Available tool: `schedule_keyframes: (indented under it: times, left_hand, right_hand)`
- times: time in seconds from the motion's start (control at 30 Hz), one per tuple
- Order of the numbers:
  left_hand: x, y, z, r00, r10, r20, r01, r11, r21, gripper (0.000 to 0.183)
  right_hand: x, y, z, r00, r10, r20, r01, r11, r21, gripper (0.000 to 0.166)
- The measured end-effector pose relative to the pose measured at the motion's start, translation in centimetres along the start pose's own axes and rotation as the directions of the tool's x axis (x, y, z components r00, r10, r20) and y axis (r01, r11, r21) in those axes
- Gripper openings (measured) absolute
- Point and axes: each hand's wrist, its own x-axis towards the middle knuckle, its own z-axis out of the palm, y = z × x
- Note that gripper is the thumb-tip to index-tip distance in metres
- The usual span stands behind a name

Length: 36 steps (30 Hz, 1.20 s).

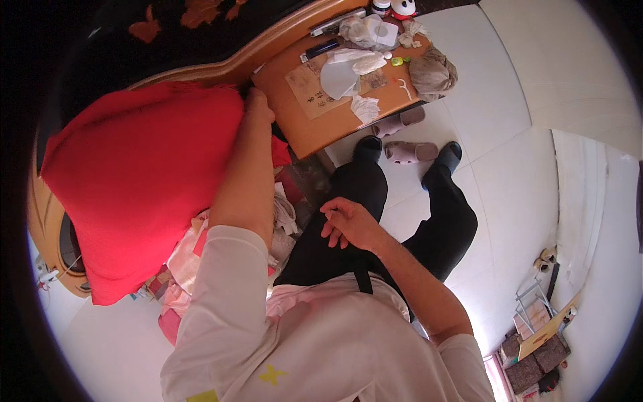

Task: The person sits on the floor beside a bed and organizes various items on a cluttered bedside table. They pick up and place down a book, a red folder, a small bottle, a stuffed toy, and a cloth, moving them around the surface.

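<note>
A large piece of red fabric (pixel 150 186), either a cushion or a draped cloth, fills the left side beside the headboard. My left arm stretches forward along its right edge. My left hand (pixel 260 106) is at the fabric's far right corner, against the near left edge of the wooden bedside cabinet (pixel 296 135). Its fingertips are hidden, so whether they grip the fabric is unclear. Over my black-trousered thigh hovers my right hand (pixel 346 223), empty, with its fingers loosely bent and apart.
On the cabinet top lie crumpled tissues (pixel 365 108), a brown plastic bag (pixel 433 74), a dark cylinder (pixel 321 49) and paper. Slippers (pixel 411 152) rest on the tiled floor by my feet. Pink bundled cloth (pixel 188 251) and a coiled white cable (pixel 285 213) sit near my left arm.
</note>
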Motion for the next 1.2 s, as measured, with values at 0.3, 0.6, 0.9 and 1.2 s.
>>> schedule_keyframes:
  times: [0.3,0.6,0.9,1.2]
  left_hand:
    - [3.6,0.8,-0.3,0.986,-0.014,0.168,0.036,0.991,-0.128,0.053]
    - [-11.7,1.5,4.0,0.87,0.492,0.028,-0.487,0.847,0.213,0.049]
    - [-28.6,2.2,4.4,0.74,0.575,0.349,-0.649,0.746,0.148,0.033]
    - [-40.1,1.5,4.2,0.624,0.599,0.501,-0.711,0.702,0.045,0.047]
  right_hand:
    - [-0.4,-0.2,-0.8,1.0,-0.007,0.01,0.006,0.999,0.045,0.025]
    - [0.5,0.2,-0.3,0.999,-0.047,-0.021,0.047,0.999,0.012,0.026]
    - [-1.6,2.0,0.8,0.973,-0.154,-0.17,0.146,0.988,-0.058,0.025]
    - [-5.9,2.0,2.2,0.886,-0.338,-0.317,0.321,0.941,-0.105,0.024]
